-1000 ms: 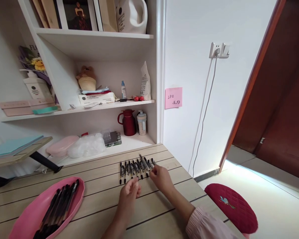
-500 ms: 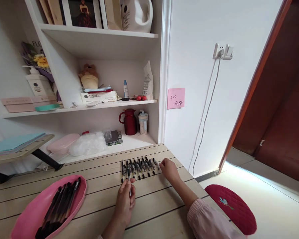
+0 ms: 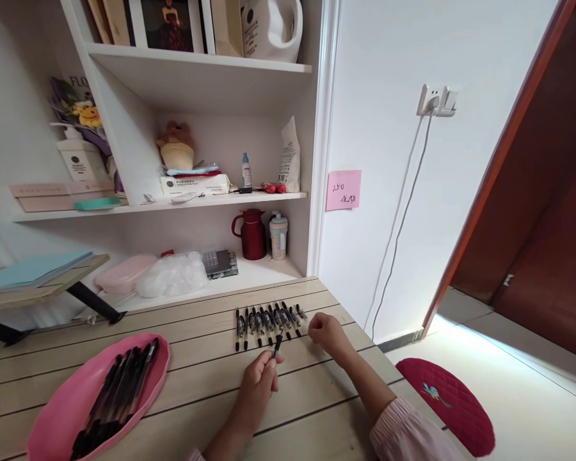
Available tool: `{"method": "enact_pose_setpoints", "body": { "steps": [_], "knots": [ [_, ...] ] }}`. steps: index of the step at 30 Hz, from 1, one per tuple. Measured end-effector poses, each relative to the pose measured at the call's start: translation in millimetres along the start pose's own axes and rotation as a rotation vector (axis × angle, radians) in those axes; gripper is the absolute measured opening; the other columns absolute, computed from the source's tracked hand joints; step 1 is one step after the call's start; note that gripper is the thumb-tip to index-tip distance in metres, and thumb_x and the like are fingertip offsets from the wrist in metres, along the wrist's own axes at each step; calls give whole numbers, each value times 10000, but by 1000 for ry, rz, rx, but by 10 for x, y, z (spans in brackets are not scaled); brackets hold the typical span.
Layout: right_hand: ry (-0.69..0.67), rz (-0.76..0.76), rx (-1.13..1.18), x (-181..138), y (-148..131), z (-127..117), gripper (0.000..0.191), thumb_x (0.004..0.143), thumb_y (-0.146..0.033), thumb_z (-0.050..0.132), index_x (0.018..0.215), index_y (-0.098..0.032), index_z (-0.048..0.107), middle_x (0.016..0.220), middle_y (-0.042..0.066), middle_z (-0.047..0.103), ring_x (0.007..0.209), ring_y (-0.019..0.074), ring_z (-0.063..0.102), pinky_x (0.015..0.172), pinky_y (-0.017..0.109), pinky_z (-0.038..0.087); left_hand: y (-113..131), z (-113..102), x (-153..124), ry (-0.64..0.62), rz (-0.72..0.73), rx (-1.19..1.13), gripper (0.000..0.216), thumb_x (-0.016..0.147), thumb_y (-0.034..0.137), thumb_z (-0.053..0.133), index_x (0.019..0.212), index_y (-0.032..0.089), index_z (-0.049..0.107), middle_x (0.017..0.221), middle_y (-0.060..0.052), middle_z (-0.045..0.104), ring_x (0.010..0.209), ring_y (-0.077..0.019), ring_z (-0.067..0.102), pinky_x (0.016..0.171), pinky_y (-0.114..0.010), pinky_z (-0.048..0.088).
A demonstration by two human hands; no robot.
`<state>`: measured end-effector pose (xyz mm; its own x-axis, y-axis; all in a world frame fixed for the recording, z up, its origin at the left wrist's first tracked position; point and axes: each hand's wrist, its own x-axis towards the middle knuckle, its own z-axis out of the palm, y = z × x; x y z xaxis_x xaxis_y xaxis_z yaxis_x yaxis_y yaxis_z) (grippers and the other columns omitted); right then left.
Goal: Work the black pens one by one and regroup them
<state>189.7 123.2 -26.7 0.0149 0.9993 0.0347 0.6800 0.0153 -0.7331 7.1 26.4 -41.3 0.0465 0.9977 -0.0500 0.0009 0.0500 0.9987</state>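
Note:
Several black pens (image 3: 267,320) lie side by side in a row on the wooden table (image 3: 196,378). Just below that row, my left hand (image 3: 260,383) is closed round one black pen (image 3: 276,346), whose tip points up toward the row. My right hand (image 3: 327,333) rests on the table at the right end of the row, fingers curled in; whether anything is in them is hidden. At the front left a pink oval tray (image 3: 60,422) holds several more black pens (image 3: 118,397).
White shelves (image 3: 192,202) stand behind the table with a red jug (image 3: 251,234), a cup, a pink case and a plastic bag. A red cushioned stool (image 3: 445,404) is at the right. A cable hangs from the wall socket (image 3: 436,101).
My left hand moved right and lifted a pen from near the row's left end toward the middle. My right hand stayed at the row's right end. The view shifted slightly.

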Motion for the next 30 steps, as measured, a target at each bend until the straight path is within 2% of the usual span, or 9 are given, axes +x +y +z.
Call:
{"method": "enact_pose_setpoints", "body": {
  "steps": [3,5,9,13,19,30],
  "knots": [
    [-127,-34,439,-141,-96,-11,187,663,-225,522,830,-158,573,608,-7,595,528,104,521,457,201,334,-1,-10,-1,-35,0,87,385,733,478,467,910,152,572,461,64,419,376,-70,255,389,-197,169],
    [-185,-40,738,-232,-187,2,234,653,-286,558,843,-150,572,632,1,598,523,96,506,441,198,316,16,-5,-16,-37,13,141,383,748,468,455,923,151,580,472,58,427,392,-79,275,405,-203,189],
    [-210,-3,1005,-348,-326,40,272,602,-340,639,787,-157,562,712,28,632,528,85,508,428,189,284,40,19,-40,-27,81,225,368,773,429,440,956,145,587,478,54,420,443,-98,323,445,-208,236],
    [-246,1,1092,-373,-338,49,295,573,-362,683,756,-161,570,779,36,637,564,81,516,441,186,278,42,21,-37,-40,96,282,371,787,425,421,966,145,586,488,55,416,461,-103,345,463,-210,256],
    [-288,22,1073,-377,-319,67,276,556,-357,707,714,-166,584,661,-12,590,522,61,471,442,190,244,46,21,-36,-45,106,325,367,804,402,396,981,132,571,494,56,411,474,-101,342,475,-210,266],
    [-376,72,1107,-457,-355,110,293,538,-319,727,747,-167,590,613,-39,543,480,50,456,406,183,211,16,18,-26,-24,132,329,357,802,396,398,968,134,575,486,58,414,476,-108,353,485,-217,270]
  ]
}}
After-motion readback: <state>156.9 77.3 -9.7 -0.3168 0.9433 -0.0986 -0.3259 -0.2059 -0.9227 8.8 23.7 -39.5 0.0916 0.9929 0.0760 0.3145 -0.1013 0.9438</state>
